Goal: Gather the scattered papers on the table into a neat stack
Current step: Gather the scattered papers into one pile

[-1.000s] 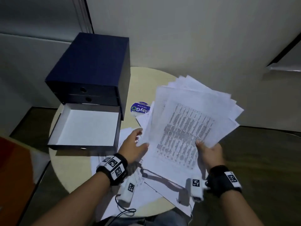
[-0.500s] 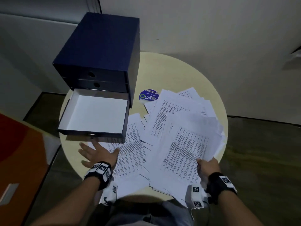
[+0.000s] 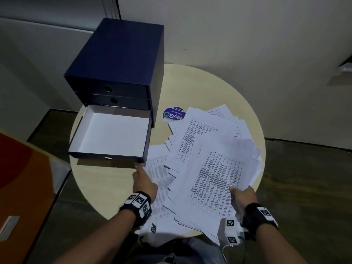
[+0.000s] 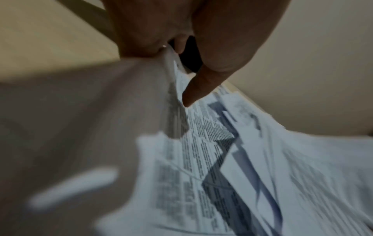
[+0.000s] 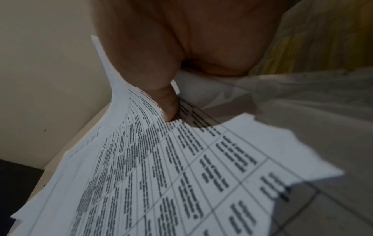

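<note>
Printed white papers point(image 3: 207, 134) lie fanned over the right half of the round beige table point(image 3: 200, 86). My right hand point(image 3: 242, 194) grips the near edge of a thick bundle point(image 3: 215, 180) of them, thumb point(image 5: 165, 102) on the top printed sheet point(image 5: 161, 167) and fingers hidden beneath. My left hand point(image 3: 144, 180) reaches toward the open drawer's near right corner. There it pinches the edge of a loose sheet point(image 3: 158, 168). The blurred left wrist view shows its thumb point(image 4: 201, 84) on the print and the sheet point(image 4: 201, 135) rising between thumb and fingers.
A dark blue drawer unit point(image 3: 122, 60) stands at the table's back left, its bottom drawer point(image 3: 110, 134) pulled out, white inside and holding nothing. A round blue sticker point(image 3: 173, 115) lies beside it. Bare tabletop shows behind the papers and front left. An orange surface point(image 3: 19, 178) is at far left.
My right hand has lowered its raised bundle onto the table. My left hand let go of the bundle, went left onto the table, then moved right and took the sheet by the drawer corner.
</note>
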